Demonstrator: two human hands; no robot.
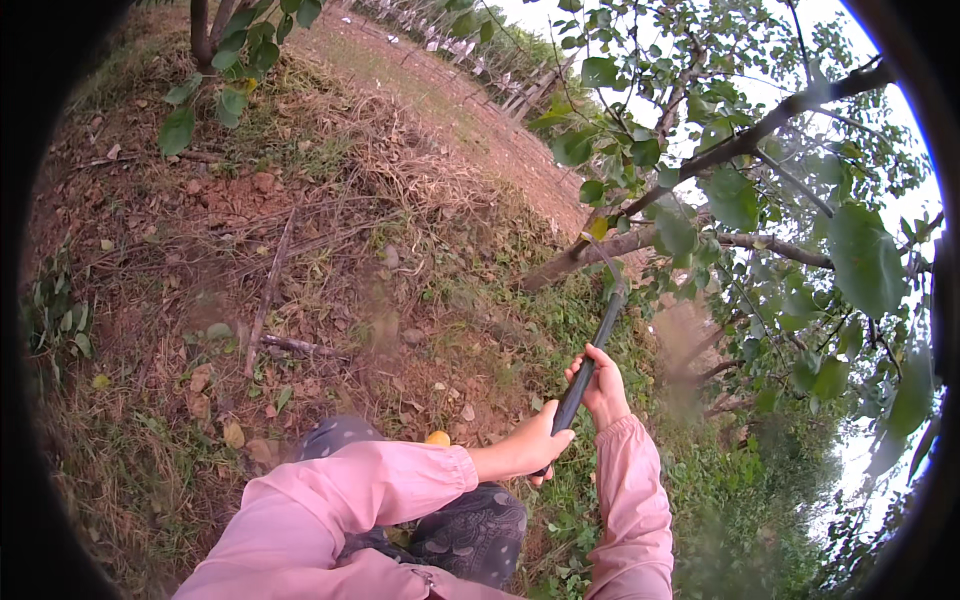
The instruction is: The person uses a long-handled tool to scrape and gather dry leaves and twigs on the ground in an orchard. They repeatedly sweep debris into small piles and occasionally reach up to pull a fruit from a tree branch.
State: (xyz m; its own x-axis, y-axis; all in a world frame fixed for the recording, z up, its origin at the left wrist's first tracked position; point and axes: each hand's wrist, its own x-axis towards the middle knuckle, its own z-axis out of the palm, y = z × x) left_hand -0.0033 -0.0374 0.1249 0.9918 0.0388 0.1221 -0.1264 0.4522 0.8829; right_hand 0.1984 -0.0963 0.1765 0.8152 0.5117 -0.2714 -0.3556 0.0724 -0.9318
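My left hand (pixel 525 446) is wrapped around the lower end of the dark handle of a sickle (pixel 592 352). Farther up the same handle, my right hand (pixel 604 390) grips it with curled fingers. The tool slants up and away from me. Its thin curved blade (pixel 604 259) reaches a leaning tree trunk (pixel 626 244), near a yellow leaf; whether the blade touches the bark I cannot tell. Pink elasticated sleeves (pixel 390 480) cover both my arms. Below them show my dark patterned trousers (pixel 472 532).
A thick leafy branch (pixel 765 135) crosses the upper right, with large leaves (pixel 866 259) close to the camera. Dry sticks (pixel 271 292) lie on sloping ground among dead grass (pixel 405 157). A rounded yellow thing (pixel 438 437) shows beside my left sleeve. Another small tree (pixel 201 34) stands upper left.
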